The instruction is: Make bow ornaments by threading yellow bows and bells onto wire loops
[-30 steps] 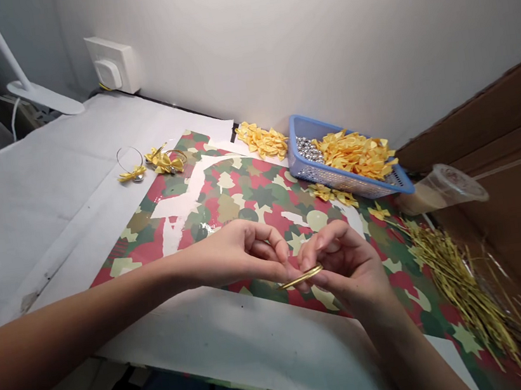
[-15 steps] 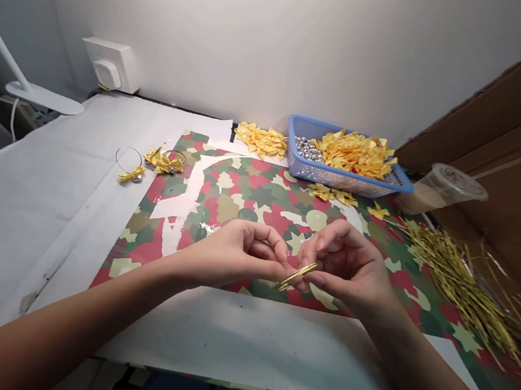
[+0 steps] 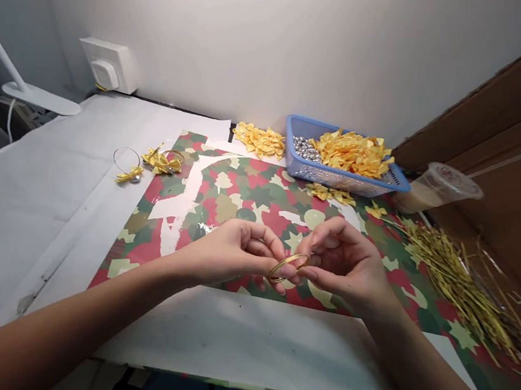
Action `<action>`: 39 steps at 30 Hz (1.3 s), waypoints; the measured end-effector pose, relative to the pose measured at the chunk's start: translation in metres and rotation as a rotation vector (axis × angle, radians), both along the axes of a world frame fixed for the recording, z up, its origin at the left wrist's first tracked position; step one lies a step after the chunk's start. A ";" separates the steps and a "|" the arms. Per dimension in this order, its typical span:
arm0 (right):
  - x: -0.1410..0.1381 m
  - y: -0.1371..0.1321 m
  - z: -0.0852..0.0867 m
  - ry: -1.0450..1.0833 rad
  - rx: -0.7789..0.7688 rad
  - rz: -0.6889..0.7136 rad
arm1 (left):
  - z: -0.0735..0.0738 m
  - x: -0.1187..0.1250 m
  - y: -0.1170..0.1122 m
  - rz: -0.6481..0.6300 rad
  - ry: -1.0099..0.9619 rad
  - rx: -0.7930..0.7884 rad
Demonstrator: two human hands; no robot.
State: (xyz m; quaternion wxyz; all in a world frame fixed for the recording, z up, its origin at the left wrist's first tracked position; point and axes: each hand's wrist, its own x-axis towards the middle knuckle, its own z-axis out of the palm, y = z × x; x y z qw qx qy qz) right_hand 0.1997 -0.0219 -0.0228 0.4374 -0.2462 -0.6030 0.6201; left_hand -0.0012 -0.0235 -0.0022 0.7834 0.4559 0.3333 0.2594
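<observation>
A thin gold wire (image 3: 292,258), bent into a small loop of more than one turn, is held between my two hands above the patterned sheet. My left hand (image 3: 243,251) pinches the loop's left side between thumb and fingers. At its right edge, the thumb and curled fingertips of my right hand (image 3: 345,257) close on the wire. Further back on the left lie yellow ribbon bows (image 3: 163,162) with wire loops, and beside them one more bow (image 3: 129,174) with a ring of wire and a silvery bell-like piece.
A blue basket (image 3: 351,191) holds yellow bows and silvery beads, with a pile of bows (image 3: 259,140) to its left. On the right are a bundle of gold wire ties (image 3: 455,284) and a tilted plastic cup (image 3: 439,187). A white lamp base (image 3: 41,99) stands far left.
The wire loop has turned from nearly edge-on to a more open oval, and moved slightly left and up. My fingers have shifted a little around it.
</observation>
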 end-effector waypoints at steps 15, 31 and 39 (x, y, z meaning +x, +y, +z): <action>0.000 0.001 0.002 -0.085 0.065 -0.088 | 0.002 0.001 0.001 0.026 0.015 -0.013; 0.000 0.001 0.003 -0.098 0.070 -0.093 | 0.001 0.002 0.002 0.045 0.004 -0.036; 0.001 0.001 0.003 -0.100 0.071 -0.098 | 0.001 0.000 0.001 0.036 0.026 -0.010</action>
